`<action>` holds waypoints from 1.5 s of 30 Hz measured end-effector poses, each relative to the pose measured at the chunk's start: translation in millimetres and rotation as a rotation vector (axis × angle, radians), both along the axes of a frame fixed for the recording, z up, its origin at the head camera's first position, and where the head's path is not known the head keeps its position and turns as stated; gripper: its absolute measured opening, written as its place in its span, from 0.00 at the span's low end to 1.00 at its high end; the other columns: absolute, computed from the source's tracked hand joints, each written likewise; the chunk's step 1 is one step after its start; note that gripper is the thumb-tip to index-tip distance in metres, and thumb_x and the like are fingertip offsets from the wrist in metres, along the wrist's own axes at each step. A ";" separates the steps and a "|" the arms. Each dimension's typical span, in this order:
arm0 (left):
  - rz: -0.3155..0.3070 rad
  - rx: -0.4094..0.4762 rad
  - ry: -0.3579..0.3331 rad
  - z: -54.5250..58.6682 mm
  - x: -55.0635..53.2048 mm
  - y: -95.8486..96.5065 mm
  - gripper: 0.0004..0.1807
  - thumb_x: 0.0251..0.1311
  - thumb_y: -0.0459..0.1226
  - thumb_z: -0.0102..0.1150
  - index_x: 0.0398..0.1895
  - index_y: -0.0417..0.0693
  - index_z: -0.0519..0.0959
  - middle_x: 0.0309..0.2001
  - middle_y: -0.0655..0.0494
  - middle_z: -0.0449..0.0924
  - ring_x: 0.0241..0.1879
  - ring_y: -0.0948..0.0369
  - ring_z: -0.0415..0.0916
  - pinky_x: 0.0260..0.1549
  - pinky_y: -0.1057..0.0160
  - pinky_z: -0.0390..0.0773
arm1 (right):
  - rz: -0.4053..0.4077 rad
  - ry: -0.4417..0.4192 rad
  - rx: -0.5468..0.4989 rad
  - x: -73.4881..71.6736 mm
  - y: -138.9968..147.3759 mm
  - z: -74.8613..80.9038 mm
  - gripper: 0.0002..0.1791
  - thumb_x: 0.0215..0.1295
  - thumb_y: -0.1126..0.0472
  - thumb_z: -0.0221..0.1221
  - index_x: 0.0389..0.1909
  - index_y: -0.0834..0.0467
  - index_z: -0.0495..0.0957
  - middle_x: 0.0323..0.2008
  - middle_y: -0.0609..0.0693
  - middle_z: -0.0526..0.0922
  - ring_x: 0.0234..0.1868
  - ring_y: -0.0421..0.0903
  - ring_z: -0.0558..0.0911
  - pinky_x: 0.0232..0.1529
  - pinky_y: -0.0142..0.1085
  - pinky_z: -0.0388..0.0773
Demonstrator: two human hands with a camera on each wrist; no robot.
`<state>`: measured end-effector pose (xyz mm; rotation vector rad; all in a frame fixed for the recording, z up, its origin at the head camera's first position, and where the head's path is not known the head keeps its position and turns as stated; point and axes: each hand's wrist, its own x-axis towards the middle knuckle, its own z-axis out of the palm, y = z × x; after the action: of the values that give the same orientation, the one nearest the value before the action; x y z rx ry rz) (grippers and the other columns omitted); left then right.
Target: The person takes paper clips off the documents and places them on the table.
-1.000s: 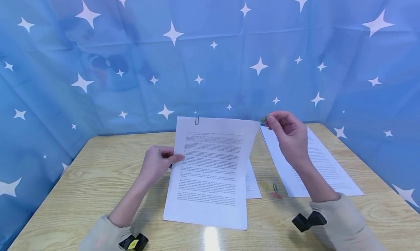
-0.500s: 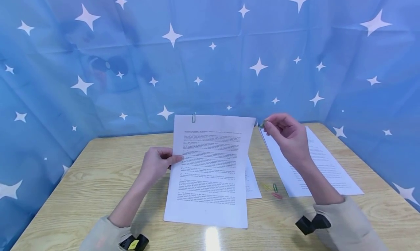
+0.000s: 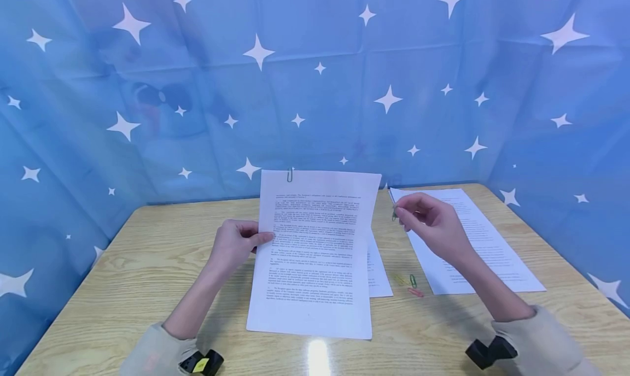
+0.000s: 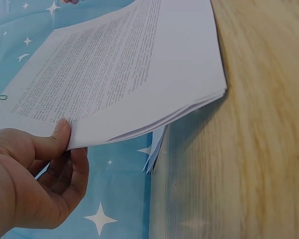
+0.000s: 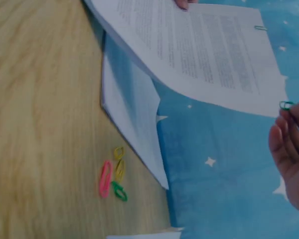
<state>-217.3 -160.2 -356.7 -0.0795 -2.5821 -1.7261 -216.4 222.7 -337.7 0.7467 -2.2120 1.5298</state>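
My left hand (image 3: 235,244) pinches a stack of printed sheets (image 3: 310,245) by its left edge, thumb in front, the curled fingers partly hidden behind. The stack stands tilted up over the table, its loose bottom edges fanned slightly in the left wrist view. A green paper clip (image 3: 290,175) sits on its top edge, left of the middle. To the right of the stack, apart from it in the head view, my right hand (image 3: 435,228) pinches another green paper clip (image 5: 287,105) between thumb and fingertips.
Yellow, green and pink paper clips (image 3: 415,292) lie on the wooden table (image 3: 162,245). Behind the held stack, more sheets (image 3: 378,272) lie partly covered. Another printed pile (image 3: 492,256) rests at the right. A blue star-patterned curtain (image 3: 315,92) hangs behind the table.
My right hand has moved down and slightly right, away from the stack's top right corner, with the paper clip still pinched. The stack's top has shifted slightly left; my left hand is nearly still.
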 end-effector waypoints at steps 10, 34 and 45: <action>0.001 -0.007 -0.014 -0.7 -1.1 0.4 0.09 0.61 0.31 0.69 0.44 0.38 0.88 0.35 0.48 0.88 0.30 0.57 0.82 0.35 0.56 0.80 | 0.014 -0.086 0.193 3.5 12.8 -15.8 0.06 0.70 0.70 0.61 0.45 0.61 0.80 0.29 0.50 0.80 0.25 0.44 0.78 0.30 0.31 0.78; 0.008 0.017 -0.046 -1.2 -2.3 0.2 0.10 0.61 0.32 0.69 0.44 0.36 0.88 0.35 0.47 0.88 0.30 0.58 0.82 0.34 0.56 0.80 | 0.170 -0.098 0.496 15.8 30.1 -48.2 0.06 0.67 0.69 0.63 0.36 0.55 0.80 0.31 0.44 0.83 0.29 0.36 0.78 0.30 0.31 0.77; 0.010 0.024 -0.063 -0.5 -2.6 0.4 0.10 0.61 0.32 0.70 0.43 0.36 0.88 0.35 0.46 0.88 0.29 0.58 0.83 0.34 0.56 0.81 | 0.263 -0.209 0.498 24.5 32.0 -49.0 0.06 0.68 0.71 0.62 0.35 0.56 0.79 0.24 0.42 0.79 0.25 0.35 0.77 0.24 0.31 0.75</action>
<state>-219.9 -159.8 -357.2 -0.0115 -2.5995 -1.7846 -191.9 254.6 -386.7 1.1018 -2.7933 1.2116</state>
